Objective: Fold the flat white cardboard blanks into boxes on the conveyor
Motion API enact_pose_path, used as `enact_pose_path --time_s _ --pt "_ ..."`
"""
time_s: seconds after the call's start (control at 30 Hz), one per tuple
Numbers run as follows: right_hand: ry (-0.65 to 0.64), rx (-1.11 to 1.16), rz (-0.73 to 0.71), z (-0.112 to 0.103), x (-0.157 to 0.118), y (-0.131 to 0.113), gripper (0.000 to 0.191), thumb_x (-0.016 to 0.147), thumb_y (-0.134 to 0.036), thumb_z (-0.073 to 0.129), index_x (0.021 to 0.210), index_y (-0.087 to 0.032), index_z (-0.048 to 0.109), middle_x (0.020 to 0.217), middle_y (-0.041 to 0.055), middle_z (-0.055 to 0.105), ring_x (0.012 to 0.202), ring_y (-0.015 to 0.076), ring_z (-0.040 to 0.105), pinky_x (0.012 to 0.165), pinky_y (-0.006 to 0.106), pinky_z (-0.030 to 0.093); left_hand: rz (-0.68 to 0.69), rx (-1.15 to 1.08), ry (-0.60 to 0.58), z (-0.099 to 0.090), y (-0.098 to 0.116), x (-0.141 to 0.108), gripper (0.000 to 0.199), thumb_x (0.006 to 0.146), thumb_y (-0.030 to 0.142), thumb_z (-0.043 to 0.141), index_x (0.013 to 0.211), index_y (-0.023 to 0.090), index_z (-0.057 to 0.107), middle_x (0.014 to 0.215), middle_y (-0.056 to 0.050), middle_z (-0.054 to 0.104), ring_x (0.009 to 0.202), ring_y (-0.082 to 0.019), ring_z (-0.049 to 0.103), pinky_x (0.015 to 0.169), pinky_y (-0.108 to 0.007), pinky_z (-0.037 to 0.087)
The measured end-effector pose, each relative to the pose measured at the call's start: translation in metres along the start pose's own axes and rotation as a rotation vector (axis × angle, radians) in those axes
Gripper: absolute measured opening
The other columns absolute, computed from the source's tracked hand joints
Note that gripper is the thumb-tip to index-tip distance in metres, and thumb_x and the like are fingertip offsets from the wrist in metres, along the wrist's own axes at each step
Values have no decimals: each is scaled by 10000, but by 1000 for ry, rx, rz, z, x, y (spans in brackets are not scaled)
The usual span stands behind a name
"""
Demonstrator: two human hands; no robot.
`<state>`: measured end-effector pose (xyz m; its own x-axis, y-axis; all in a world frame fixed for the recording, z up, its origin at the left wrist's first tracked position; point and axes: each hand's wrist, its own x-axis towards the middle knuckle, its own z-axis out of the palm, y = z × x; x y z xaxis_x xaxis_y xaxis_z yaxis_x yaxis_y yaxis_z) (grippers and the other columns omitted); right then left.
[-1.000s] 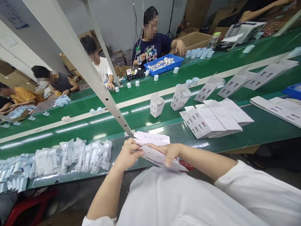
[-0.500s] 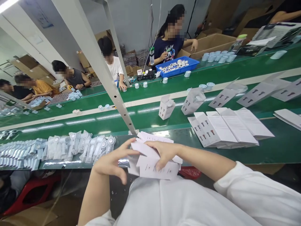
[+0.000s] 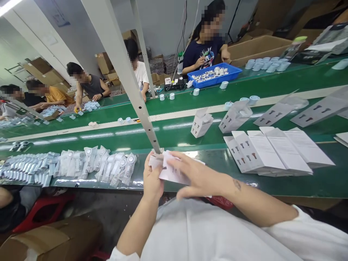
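My left hand (image 3: 152, 177) pinches a folded white card carton (image 3: 171, 168) upright at the near edge of the green belt. My right hand (image 3: 197, 179) reaches across from the right, its fingers lying on the carton and its thumb off it. Beyond my hands, several flat printed cartons (image 3: 274, 150) overlap on the belt. Two erected white boxes (image 3: 201, 123) (image 3: 235, 117) stand farther off. To my left lies a row of clear bags with white parts (image 3: 108, 166), close to my left hand.
A perforated white post (image 3: 144, 105) rises just beyond my hands. Co-workers sit along the far belts, and one has a blue tray (image 3: 214, 75) of small white parts. Light-blue cups (image 3: 263, 64) stand at back right. A cardboard box (image 3: 51, 239) lies on the floor at lower left.
The loose sheaf of white cards has given way to one folded carton, now pinched by my left hand. My right hand has slid right along it. The view has swung slightly.
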<state>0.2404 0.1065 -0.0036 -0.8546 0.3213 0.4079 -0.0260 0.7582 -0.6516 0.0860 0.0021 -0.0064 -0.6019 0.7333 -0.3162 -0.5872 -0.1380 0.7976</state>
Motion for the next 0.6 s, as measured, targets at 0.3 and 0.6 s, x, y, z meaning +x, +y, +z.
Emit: enact_pose_path --time_s 0.3,0.6 --pt "-7 133 -136 -8 27 12 582 705 -430 865 1155 -224 559 1278 123 494 1147 256 578 910 378 543 -26 -38 -320 -7 14 12 457 736 578 805 958 220 628 968 -19 703 896 -187 672 872 -334 531" --pt "-269 134 41 -30 42 5 589 649 -316 897 1172 -254 634 1454 89 503 1296 293 562 1014 395 512 -19 114 -255 1 5 27 620 626 303 873 1208 234 671 1195 -79 715 1036 -238 691 929 -376 534"
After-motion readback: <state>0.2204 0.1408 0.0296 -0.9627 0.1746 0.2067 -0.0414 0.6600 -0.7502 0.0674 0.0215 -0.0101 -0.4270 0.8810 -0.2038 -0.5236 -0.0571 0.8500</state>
